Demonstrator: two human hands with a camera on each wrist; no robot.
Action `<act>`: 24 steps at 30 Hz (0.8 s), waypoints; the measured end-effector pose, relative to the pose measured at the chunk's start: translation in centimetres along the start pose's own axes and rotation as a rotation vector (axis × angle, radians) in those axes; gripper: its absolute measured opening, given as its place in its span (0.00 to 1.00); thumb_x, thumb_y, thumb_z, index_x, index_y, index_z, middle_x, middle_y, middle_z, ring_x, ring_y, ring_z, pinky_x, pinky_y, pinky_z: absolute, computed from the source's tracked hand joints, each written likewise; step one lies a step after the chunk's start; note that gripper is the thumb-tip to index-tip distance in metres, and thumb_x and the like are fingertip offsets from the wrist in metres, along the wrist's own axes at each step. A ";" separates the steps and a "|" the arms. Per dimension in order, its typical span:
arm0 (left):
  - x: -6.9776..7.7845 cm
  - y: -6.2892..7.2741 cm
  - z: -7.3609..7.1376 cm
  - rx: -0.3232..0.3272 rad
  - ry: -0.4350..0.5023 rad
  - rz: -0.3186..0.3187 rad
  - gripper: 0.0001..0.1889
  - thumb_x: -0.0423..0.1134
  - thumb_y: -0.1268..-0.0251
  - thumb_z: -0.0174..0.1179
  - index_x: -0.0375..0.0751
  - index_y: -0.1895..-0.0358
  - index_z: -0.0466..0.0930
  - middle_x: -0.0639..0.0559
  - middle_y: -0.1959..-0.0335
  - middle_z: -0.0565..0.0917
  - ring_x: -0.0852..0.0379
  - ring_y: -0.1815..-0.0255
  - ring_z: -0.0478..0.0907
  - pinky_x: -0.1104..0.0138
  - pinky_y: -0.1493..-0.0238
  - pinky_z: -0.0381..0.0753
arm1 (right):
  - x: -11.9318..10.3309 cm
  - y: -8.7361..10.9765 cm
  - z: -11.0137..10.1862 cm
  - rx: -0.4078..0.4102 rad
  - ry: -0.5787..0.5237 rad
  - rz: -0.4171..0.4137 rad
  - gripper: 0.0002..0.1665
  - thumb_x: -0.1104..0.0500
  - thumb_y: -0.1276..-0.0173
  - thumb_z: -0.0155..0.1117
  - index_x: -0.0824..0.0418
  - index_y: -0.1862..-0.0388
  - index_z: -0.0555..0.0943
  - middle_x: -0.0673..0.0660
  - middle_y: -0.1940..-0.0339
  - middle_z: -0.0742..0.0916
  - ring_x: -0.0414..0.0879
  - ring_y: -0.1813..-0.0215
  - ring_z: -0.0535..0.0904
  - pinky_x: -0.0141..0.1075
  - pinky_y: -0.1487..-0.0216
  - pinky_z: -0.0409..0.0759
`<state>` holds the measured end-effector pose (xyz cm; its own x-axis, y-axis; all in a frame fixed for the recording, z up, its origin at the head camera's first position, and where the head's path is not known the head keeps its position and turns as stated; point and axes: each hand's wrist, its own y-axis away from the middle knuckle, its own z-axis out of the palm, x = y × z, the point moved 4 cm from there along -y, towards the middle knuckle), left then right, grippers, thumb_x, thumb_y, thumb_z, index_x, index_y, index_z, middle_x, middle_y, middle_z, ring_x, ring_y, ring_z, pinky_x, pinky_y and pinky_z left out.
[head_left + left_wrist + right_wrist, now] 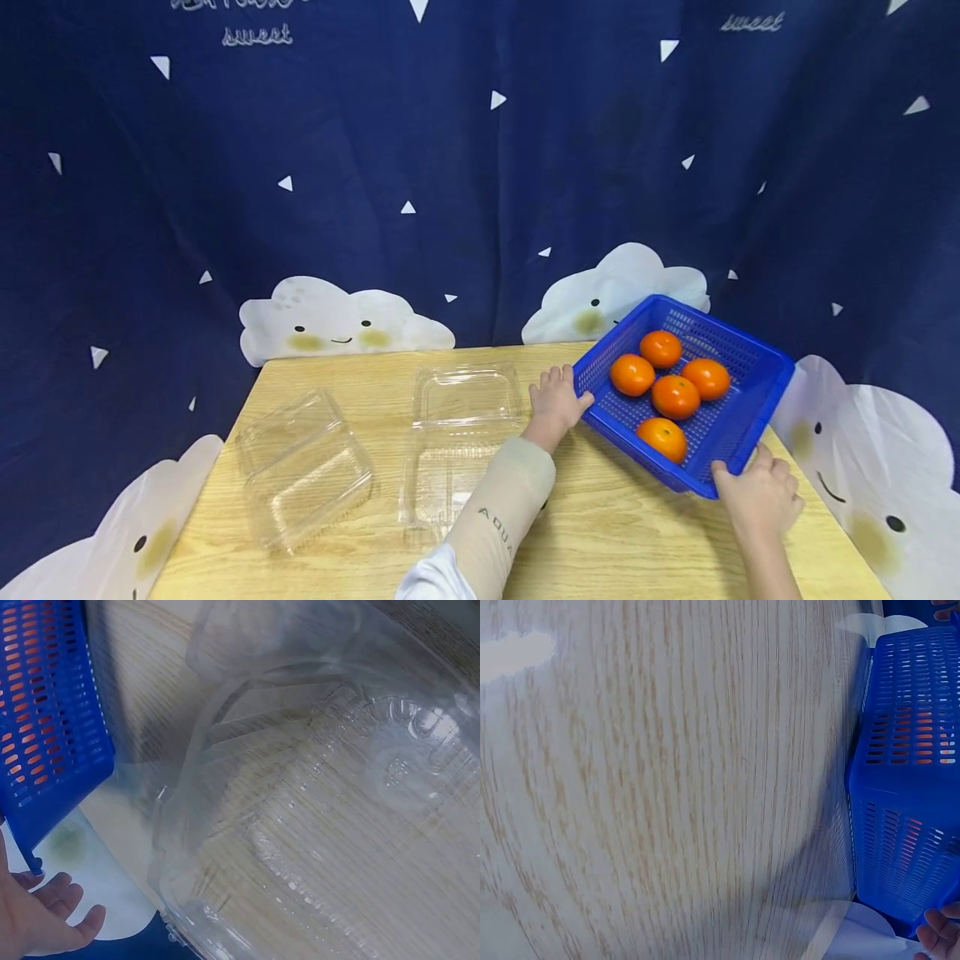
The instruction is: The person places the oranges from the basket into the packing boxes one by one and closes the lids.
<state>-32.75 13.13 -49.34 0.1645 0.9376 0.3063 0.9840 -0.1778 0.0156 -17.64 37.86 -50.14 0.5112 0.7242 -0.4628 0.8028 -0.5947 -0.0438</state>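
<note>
A blue plastic basket [720, 433] with slotted sides is at the right of the wooden table, turned at an angle. Inside it lie several glossy mandarin-like orange fruits [676, 397]. My left hand [557, 400] grips the basket's left corner, its thumb at the rim. At the near right corner, my right hand [759, 492] holds the rim with the thumb on the inner side. Through the slots in the right wrist view, orange shows inside the basket [900, 780]. Part of the left hand [45, 915] appears at the rim in the left wrist view.
An opened clear plastic clamshell box [465, 400] lies mid-table, partly behind my left forearm. Another open clear clamshell [307, 467] sits farther left, set at an angle. A dark blue curtain [450, 167] with clouds hangs behind the wooden table [622, 533].
</note>
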 end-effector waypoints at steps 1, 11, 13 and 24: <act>0.0 0.0 0.0 0.002 0.000 0.002 0.34 0.62 0.40 0.46 0.50 0.34 0.59 0.53 0.39 0.67 0.55 0.36 0.61 0.54 0.41 0.62 | 0.1 0.0 0.0 0.001 0.000 0.000 0.45 0.46 0.41 0.55 0.73 0.34 0.54 0.78 0.43 0.62 0.74 0.43 0.57 0.64 0.50 0.55; 0.3 0.5 -0.1 -0.010 0.012 0.011 0.34 0.63 0.42 0.46 0.51 0.34 0.59 0.53 0.38 0.67 0.55 0.36 0.60 0.54 0.40 0.61 | 0.7 0.1 -0.1 0.009 -0.011 -0.001 0.45 0.46 0.42 0.55 0.71 0.34 0.54 0.78 0.43 0.63 0.74 0.43 0.57 0.64 0.51 0.55; 0.3 0.4 -0.1 -0.008 0.012 0.012 0.34 0.64 0.42 0.46 0.51 0.34 0.59 0.53 0.38 0.67 0.55 0.36 0.60 0.54 0.40 0.62 | 0.8 0.1 -0.2 0.008 -0.011 -0.001 0.45 0.46 0.42 0.55 0.71 0.34 0.55 0.78 0.43 0.63 0.74 0.44 0.57 0.64 0.51 0.55; -0.4 0.7 -0.1 0.009 0.015 0.016 0.35 0.63 0.43 0.47 0.49 0.35 0.60 0.52 0.39 0.68 0.55 0.38 0.61 0.55 0.42 0.63 | 0.2 0.1 -0.2 -0.028 -0.002 -0.014 0.44 0.45 0.41 0.54 0.70 0.34 0.54 0.78 0.43 0.63 0.74 0.44 0.58 0.64 0.52 0.56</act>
<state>-32.14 12.59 -49.32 0.1797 0.9300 0.3206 0.9817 -0.1902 0.0015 -17.42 38.02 -50.00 0.4995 0.7313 -0.4644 0.8180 -0.5747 -0.0252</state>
